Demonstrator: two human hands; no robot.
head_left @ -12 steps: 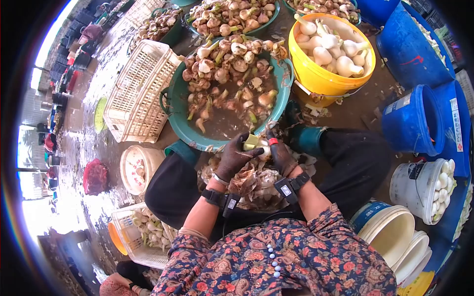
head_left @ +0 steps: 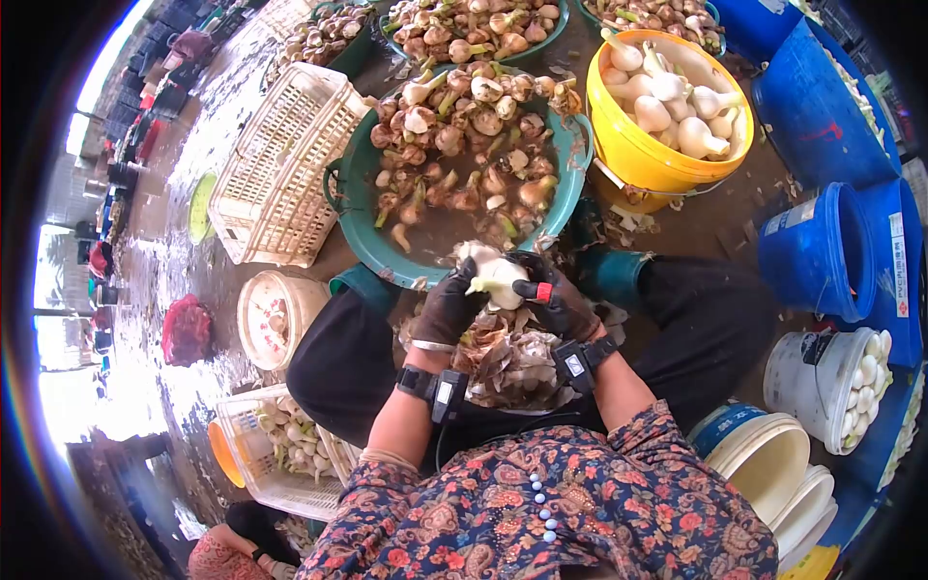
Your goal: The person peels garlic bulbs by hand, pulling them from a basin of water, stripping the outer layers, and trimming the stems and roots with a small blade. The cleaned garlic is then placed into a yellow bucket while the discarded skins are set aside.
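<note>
My left hand (head_left: 447, 307), in a dark glove, grips a white peeled garlic bulb (head_left: 496, 273) from the left. My right hand (head_left: 556, 302), gloved too, presses against the bulb's right side and holds a small red-handled tool (head_left: 537, 290). Both hands hover over a heap of brown peelings (head_left: 507, 358) in my lap. Just beyond them stands a green basin (head_left: 360, 227) of muddy water with several unpeeled bulbs. A yellow bucket (head_left: 628, 145) with white peeled bulbs stands at the upper right.
A white plastic crate (head_left: 275, 174) lies left of the basin. Blue buckets (head_left: 822, 251) and a white bucket (head_left: 807, 372) of cloves stand at the right, stacked white pails (head_left: 764, 459) below them. A crate of bulbs (head_left: 280, 449) sits at my lower left.
The bulb has turned in my hands and now shows more of its white peeled side. Both hands sit slightly higher and further right, closer to the basin's rim.
</note>
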